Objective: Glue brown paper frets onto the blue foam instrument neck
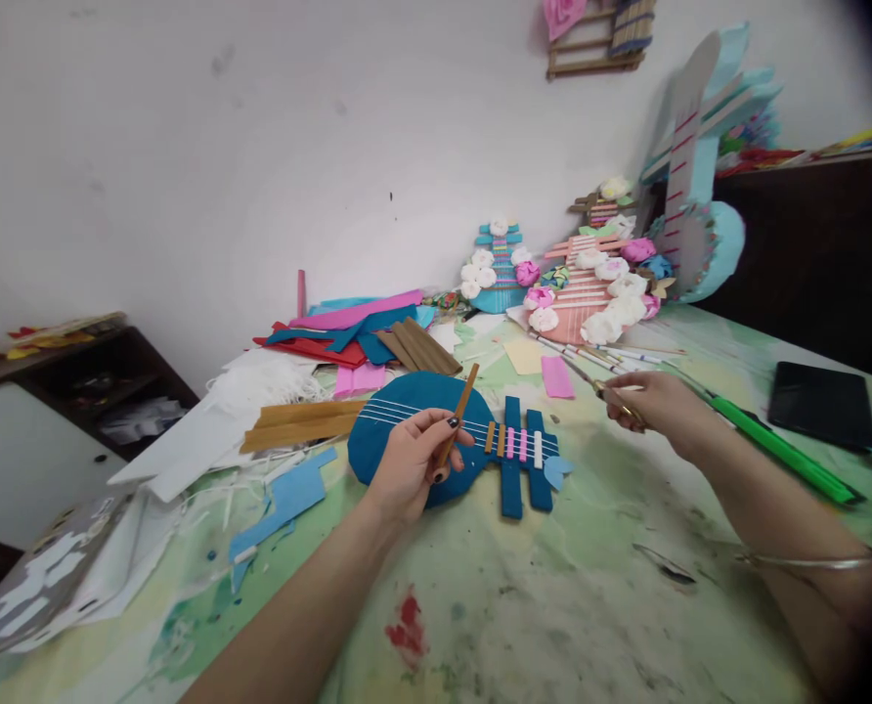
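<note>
My left hand (pixel 414 460) pinches a thin brown strip (pixel 466 396), held upright at a slant over a dark blue lute-shaped craft piece (pixel 384 430). White strings run along the blue body and up its neck, where brown, pink and white bars cross them. Two blue crosspieces (pixel 510 489) lie over the neck, with small light blue petal shapes (pixel 557 471) at its end. To the right, above the table, my right hand (pixel 648 403) is closed on gold-handled scissors (pixel 598 389), their blades pointing up and left.
Left of the blue piece lie brown crepe paper (pixel 296 425), light blue scraps (pixel 289 499) and white sheets. Folded coloured paper (pixel 363 328) is piled behind. Flower-decorated instruments (pixel 587 293) lean at the wall. A green cutter-like tool (pixel 788 452) and black tablet (pixel 821 403) lie right.
</note>
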The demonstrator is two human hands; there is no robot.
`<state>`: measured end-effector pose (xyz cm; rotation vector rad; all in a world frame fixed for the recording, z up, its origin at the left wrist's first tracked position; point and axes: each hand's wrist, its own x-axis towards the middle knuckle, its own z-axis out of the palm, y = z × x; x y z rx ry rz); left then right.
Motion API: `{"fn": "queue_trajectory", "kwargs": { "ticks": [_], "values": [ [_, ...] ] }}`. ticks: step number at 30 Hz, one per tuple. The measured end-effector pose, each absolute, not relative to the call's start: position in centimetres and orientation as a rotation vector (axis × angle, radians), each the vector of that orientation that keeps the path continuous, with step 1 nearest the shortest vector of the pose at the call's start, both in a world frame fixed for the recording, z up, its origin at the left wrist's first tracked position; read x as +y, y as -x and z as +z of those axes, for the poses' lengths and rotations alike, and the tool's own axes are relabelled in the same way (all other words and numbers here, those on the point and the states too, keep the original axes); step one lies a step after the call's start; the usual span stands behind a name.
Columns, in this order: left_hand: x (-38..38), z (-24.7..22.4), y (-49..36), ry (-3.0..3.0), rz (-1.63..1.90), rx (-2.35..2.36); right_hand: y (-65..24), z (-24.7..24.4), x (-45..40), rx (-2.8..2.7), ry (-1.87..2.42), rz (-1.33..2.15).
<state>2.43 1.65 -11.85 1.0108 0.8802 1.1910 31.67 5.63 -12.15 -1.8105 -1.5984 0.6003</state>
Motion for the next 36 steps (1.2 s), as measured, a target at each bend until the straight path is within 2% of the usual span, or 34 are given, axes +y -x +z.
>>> {"fn": "queue_trajectory", "kwargs": {
  "ticks": [3, 5, 8, 12, 36],
  "values": [
    [1.6, -11.8, -2.5, -1.022, 1.172, 0.89, -29.4, -11.7, 4.0, -1.556, 1.512, 0.771],
    [1.6, -11.8, -2.6, -1.035, 1.159, 0.89, -27.3, -11.9, 3.0, -1.497, 1.216, 1.009],
    [1.5, -11.9, -2.6, -1.047, 1.157, 0.871, -24.9, -12.7, 1.8, -1.565, 1.029, 1.262],
    [1.3, -11.7, -2.6, -1.041, 1.146, 0.849, -23.9, -13.2, 0.9, -1.753, 0.855, 1.376],
    [0.4, -12.9, -4.0, -1.247, 0.975, 0.826, -22.7, -13.6, 0.1, -1.953, 0.992, 1.181]
  ]
}}
